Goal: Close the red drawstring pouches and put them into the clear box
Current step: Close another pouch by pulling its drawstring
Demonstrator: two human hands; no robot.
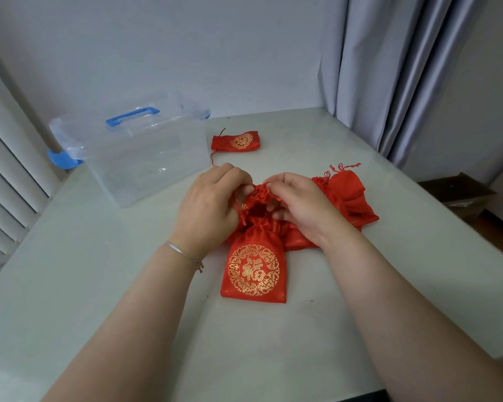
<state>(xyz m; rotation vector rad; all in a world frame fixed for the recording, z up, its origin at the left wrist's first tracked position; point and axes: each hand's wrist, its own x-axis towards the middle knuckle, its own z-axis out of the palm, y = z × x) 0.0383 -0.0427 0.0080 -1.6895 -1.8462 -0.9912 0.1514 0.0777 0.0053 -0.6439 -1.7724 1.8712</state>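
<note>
Pale grey-green tabletop [128, 285] fills your view, with a white wall behind it and grey curtains [389, 82] hanging at about two o'clock.

Your left hand [209, 210] and right hand [299, 207] meet just past the centre, both curled at the gathered mouth of the nearest red pouch [254, 271]. Each pinches the ruffled neck or its cord; which of the two, you cannot tell from here. The pouch lies flat with its gold emblem up, its bottom toward six o'clock. The mouth looks partly puckered, not fully drawn, so my reading is that you are mid-cinch on this one.

More red pouches [349, 195] lie heaped at three o'clock of your hands, touching the one you hold. A single pouch [235, 142] lies apart at twelve o'clock, neck toward the box, seemingly already drawn shut.

Off at ten o'clock stands the clear box [145, 166], its lid with the blue handle [132, 116] tipped up behind it. No red shows inside it.

Next, you likely need to pull the cords outward in opposite directions until the neck closes, then carry the pouch toward ten o'clock and drop it over the near wall.
</note>
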